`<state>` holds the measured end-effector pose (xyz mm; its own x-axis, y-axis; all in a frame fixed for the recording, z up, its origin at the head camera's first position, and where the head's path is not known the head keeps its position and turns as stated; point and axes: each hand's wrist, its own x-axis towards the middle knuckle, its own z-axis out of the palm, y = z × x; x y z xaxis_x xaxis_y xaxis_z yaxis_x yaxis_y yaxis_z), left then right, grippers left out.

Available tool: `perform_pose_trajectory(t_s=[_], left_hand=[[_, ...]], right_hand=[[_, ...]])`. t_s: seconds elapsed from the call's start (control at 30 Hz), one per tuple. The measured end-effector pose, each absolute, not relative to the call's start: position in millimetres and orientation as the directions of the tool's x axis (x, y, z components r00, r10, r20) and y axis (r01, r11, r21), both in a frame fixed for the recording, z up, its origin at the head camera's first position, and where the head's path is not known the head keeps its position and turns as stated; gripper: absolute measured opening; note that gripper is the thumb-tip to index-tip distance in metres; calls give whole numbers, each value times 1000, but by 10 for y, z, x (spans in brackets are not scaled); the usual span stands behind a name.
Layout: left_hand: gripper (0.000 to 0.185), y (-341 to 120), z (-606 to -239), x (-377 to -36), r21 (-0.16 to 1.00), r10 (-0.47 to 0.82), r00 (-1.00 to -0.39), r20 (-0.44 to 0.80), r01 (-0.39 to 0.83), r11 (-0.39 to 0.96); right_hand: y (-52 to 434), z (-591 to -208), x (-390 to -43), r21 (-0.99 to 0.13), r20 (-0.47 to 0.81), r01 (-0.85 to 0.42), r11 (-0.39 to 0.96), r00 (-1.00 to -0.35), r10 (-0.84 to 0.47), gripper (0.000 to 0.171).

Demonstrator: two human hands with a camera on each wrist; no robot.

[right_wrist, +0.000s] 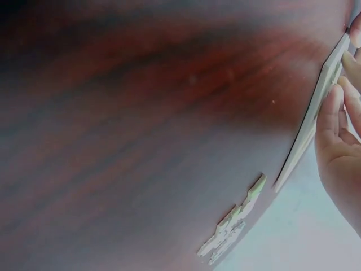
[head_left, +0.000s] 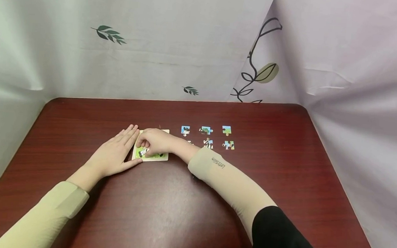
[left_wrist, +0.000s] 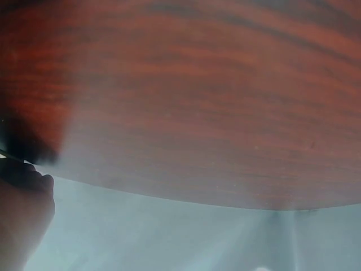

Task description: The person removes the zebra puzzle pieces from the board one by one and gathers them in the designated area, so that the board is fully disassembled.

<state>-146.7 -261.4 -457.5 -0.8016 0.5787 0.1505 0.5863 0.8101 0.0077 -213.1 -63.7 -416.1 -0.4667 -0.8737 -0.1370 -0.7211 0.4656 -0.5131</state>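
Because the right hand (head_left: 154,141) lies over the puzzle board (head_left: 162,156), most of the board's picture is hidden in the head view; only a green strip along its near edge and a pale corner show. Both wrist views are blurred: the left one gives little beyond the red-brown table (left_wrist: 197,96) and a dim edge of the hand, the right one the board's edge and some loose pieces, unclear. The right hand's fingers curl down and pinch a small puzzle piece (head_left: 143,151) against the board's left part. The left hand (head_left: 114,155) lies flat, fingers straight, on the table, its fingertips and thumb touching the board's left edge. The board sits near the table's middle. Just right of it, loose pieces (head_left: 207,136) lie in two short rows; one is partly hidden behind the right wrist.
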Motion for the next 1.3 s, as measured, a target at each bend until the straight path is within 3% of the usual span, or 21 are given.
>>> perform_pose_trajectory(t_s=[0.5,1.3], left_hand=[[95,-2621,-4583,-1465,25,562,-815,143,570,821],[96,-2606,-4572,-1454,29,547,-829,115,554,832]], right_hand=[[-656,-4137,-2168,-539,-148,-741,401,-385,-911,37],[-612,-4156,-2153,-540,-95,-759,364,-375,-922,34]])
